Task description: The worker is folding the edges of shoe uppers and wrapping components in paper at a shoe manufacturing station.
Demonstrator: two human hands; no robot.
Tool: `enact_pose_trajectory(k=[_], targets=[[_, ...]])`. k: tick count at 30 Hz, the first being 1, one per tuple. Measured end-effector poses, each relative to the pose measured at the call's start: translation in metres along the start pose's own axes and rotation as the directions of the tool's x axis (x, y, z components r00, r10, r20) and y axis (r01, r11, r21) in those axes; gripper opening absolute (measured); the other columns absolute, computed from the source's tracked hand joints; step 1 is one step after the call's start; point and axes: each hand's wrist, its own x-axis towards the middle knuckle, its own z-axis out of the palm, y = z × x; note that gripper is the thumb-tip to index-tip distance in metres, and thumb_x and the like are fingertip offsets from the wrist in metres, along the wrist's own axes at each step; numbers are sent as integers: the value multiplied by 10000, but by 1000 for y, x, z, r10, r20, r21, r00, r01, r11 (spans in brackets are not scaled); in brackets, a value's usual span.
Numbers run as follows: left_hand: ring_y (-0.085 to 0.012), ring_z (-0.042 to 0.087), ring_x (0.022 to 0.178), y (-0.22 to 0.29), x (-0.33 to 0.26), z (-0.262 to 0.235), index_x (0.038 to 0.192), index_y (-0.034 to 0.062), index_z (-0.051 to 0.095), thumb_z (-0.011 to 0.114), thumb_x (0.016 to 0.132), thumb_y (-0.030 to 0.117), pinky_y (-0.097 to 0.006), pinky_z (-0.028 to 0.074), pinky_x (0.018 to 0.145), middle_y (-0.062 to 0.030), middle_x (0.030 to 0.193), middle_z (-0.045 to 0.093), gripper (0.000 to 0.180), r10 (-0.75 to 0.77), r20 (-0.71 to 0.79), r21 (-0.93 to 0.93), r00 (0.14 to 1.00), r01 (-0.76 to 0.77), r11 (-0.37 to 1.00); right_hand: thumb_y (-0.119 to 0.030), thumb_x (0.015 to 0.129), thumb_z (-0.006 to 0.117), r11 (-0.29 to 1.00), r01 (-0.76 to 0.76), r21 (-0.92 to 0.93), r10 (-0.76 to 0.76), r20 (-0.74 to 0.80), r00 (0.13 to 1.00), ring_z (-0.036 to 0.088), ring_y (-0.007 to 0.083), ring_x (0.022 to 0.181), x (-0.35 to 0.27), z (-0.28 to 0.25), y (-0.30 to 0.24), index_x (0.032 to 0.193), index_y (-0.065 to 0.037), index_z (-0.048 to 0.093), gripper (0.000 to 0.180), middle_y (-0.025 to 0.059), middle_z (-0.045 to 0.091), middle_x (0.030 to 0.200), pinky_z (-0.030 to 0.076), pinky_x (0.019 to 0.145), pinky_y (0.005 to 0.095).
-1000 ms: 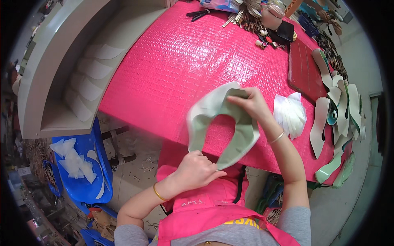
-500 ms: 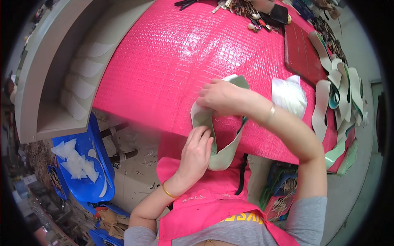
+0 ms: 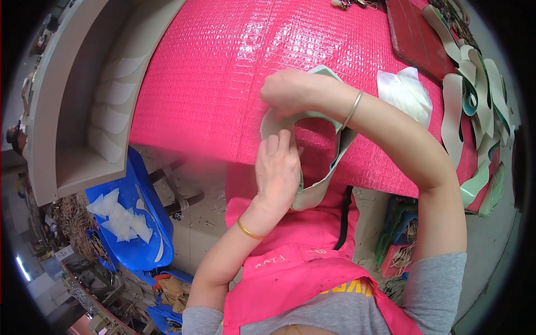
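A looped band (image 3: 317, 194), cream on one face and pale green on the other, stands at the table's near edge with its lower end over my pink apron. My left hand (image 3: 278, 167) is closed on the near left side of the loop, fingertips pressed at its rim. Across the far left part of the loop bends my right hand (image 3: 290, 92), its fingers curled down at the band and partly hidden behind the back of the hand. Slight blur softens the right hand's outline. Beyond my right forearm lies a bundle of white sheets (image 3: 403, 95).
Pink textured sheeting covers the table (image 3: 195, 95). A grey shelf box (image 3: 44, 128) with curved white pieces stands left. Below it, a blue chair (image 3: 159, 206) holds white scraps. Several similar bands (image 3: 453, 111) pile up right, beside a dark red board (image 3: 416, 39).
My right hand has shifted slightly left and away along the band. My left hand has moved up its near left side. The whole view has tilted downward.
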Motion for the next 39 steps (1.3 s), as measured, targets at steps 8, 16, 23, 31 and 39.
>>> enact_pose_trajectory(k=[8,16,23,31,39], targets=[[-264,458,996,-17,9,8,1078,-24,506,591,735,141,-336,426,815,-123,1099,461,390,125,-253,-63,959,-145,987,-225,645,667,984,-78,163,53,148,988,596,328,711,5,4,24,835,-3,630,295,177,613,753,475,615,399],[-257,474,993,-30,22,8,1080,-22,519,619,684,79,-331,444,820,-117,1087,488,421,253,-273,-109,928,-291,951,-245,636,685,949,-272,159,201,359,912,606,291,673,1,-7,30,860,3,627,340,176,618,755,474,593,383],[-237,485,989,-47,32,11,1072,7,535,613,693,89,-324,454,803,-92,1093,506,395,392,-344,-144,854,-460,876,-245,689,652,925,-344,163,268,363,892,599,313,766,-14,-3,35,905,3,609,332,184,618,829,463,683,371],[-226,486,950,-47,48,11,1036,21,551,617,688,124,-327,452,787,-79,1036,513,369,477,-329,-112,815,-535,837,-259,736,615,918,-381,113,340,272,900,585,358,813,-20,11,38,885,16,606,313,223,599,830,451,708,409],[-252,478,912,-29,48,14,985,32,566,586,728,209,-373,389,831,-112,990,507,313,487,-317,109,814,-479,871,-385,687,684,672,-534,513,367,396,842,574,142,666,-61,-1,57,848,36,625,455,98,617,695,444,617,299]])
